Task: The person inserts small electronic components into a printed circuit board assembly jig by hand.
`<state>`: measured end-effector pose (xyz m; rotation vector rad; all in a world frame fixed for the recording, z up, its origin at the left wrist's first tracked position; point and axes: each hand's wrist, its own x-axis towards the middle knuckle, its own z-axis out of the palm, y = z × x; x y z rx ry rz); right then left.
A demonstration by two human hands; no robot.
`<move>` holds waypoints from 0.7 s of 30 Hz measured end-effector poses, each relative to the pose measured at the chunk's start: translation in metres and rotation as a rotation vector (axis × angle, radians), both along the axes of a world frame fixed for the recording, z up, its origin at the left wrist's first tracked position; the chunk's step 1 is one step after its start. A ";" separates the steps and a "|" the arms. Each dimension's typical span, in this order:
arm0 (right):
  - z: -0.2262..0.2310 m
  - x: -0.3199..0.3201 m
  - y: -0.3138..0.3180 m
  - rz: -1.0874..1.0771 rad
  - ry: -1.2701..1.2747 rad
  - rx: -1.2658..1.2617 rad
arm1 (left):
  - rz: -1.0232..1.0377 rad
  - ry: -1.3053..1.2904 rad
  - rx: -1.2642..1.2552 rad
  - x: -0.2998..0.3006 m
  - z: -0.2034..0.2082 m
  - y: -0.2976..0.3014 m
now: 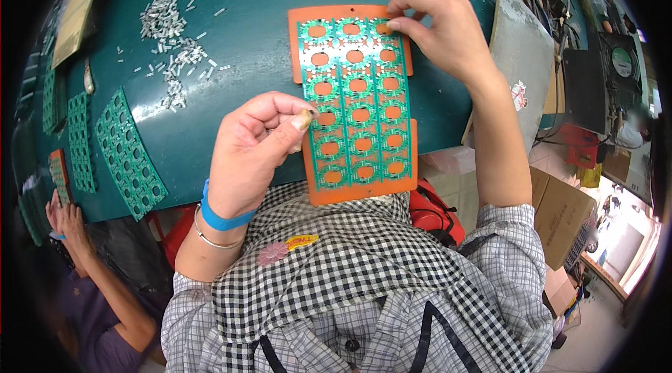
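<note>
A green circuit-board panel (359, 99), made up of rows of ring-shaped boards, lies on an orange backing plate (350, 196) in front of me. The plate overhangs the table's near edge. My left hand (259, 142) is closed in a pinch beside the panel's left edge; a tiny dark spot shows at the fingertips, too small to name. At the panel's upper right corner, my right hand (444, 33) bends over a ring, thumb and forefinger almost together. Whatever lies between those fingertips is hidden.
A heap of small silvery cylindrical pieces (164, 17) is scattered on the dark green table. To the left lie more green panels (129, 152). Another person's hands (70, 222) touch an orange plate at far left. A grey board (514, 44) and a cardboard box (563, 215) are to the right.
</note>
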<state>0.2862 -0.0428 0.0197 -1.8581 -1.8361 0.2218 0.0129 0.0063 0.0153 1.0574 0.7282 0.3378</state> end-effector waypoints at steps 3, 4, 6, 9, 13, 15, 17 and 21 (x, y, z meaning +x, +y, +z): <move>0.011 -0.026 -0.009 0.093 0.239 0.096 | -0.042 -0.096 -0.127 -0.004 0.000 0.003; 0.017 -0.040 -0.013 0.186 0.279 0.095 | -0.037 -0.092 -0.125 -0.004 -0.001 0.003; 0.018 -0.065 -0.018 0.303 0.363 0.165 | -0.049 -0.116 -0.081 -0.003 -0.002 0.001; 0.017 -0.079 -0.021 0.382 0.389 0.181 | -0.075 -0.153 -0.091 -0.003 -0.002 -0.001; 0.013 -0.080 -0.024 0.397 0.317 0.202 | -0.053 -0.119 -0.112 -0.002 0.001 -0.004; 0.016 -0.080 -0.025 0.356 0.328 0.123 | -0.091 -0.139 -0.184 -0.002 0.002 -0.002; 0.018 -0.065 -0.021 0.294 0.328 0.142 | -0.032 -0.031 0.111 -0.007 0.004 0.008; 0.009 -0.020 -0.026 -0.025 0.394 -0.015 | 0.165 0.516 1.044 -0.016 -0.012 0.057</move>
